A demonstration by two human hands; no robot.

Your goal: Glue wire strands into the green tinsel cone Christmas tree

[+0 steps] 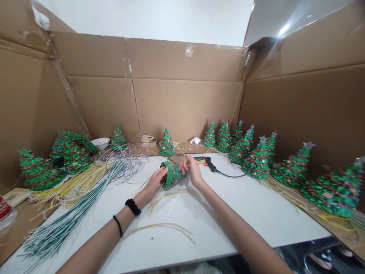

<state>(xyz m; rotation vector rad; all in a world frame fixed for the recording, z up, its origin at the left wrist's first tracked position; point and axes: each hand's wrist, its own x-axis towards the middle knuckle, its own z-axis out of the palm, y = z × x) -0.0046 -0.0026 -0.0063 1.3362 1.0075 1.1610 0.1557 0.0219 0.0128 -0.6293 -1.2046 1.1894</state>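
A small green tree with red garland [173,174] lies tilted on its side over the white board, its open base toward the left. My left hand [157,179] is closed round the rim of that base, with thin strands hanging beside it. At the tree's other end is my right hand [192,169], its fingers bent against the tree and a short tan stick [200,162] between them. Yellow strands [161,196] lie on the board just below the tree.
Finished-looking trees stand along the right [258,160] and left [75,154]. Green-white strands [76,209] spread at the left. A black tool with a cord [211,165] lies behind my right hand. Cardboard walls [185,102] enclose the board [216,228]. A bottle [5,217] is far left.
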